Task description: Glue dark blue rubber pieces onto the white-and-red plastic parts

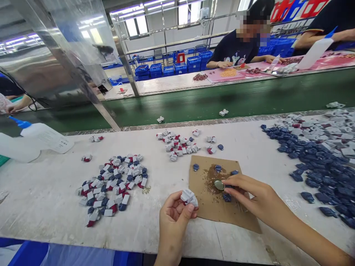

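My left hand is closed, with a light grey plastic piece pinched between thumb and fingers at the near left edge of a brown cardboard sheet. Over the cardboard, my right hand has thumb and forefinger closed around what looks like a small dark blue plastic piece, mostly hidden by the fingers. Its fingertips are right beside a small round shiny cap, which lies on a wet, stained patch. Several other dark blue pieces rest on the cardboard.
Joined grey, red and blue pieces are heaped at left, with grey-and-red ones behind. Right, loose blue pieces and grey pieces spread widely. White bottles lie left. Beyond a green conveyor, co-workers sit.
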`<control>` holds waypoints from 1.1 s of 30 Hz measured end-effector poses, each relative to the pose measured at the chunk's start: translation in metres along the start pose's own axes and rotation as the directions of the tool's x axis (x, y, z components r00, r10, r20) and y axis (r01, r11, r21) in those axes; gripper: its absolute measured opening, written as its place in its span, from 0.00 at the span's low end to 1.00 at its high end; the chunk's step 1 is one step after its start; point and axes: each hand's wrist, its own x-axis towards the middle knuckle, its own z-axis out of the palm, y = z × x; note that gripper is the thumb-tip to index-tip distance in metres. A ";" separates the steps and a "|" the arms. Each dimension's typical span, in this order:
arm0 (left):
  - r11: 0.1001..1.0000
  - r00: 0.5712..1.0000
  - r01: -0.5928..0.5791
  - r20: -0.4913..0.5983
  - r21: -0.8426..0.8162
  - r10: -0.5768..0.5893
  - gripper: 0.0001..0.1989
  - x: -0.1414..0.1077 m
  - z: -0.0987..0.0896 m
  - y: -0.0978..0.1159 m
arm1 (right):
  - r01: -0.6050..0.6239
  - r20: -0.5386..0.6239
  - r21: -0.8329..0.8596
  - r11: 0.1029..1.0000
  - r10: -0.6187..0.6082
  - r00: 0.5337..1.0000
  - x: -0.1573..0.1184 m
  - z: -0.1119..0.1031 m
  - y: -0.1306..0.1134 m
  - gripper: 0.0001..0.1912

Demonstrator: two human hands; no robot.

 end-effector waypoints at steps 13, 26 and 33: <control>0.995 0.993 0.084 0.093 -0.060 -0.078 0.18 0.010 -0.014 -0.019 | 0.337 0.115 -0.369 0.866 -0.317 0.941 0.010 0.007 0.019 0.15; 0.990 0.994 0.100 0.059 -0.104 -0.094 0.15 -0.006 0.004 0.004 | 0.136 0.143 -0.050 0.989 -0.127 0.981 0.022 -0.005 -0.022 0.12; 0.990 0.992 0.084 0.101 -0.109 -0.073 0.15 -0.015 0.008 0.011 | -0.064 0.112 0.232 0.971 0.039 0.993 0.019 -0.012 -0.076 0.09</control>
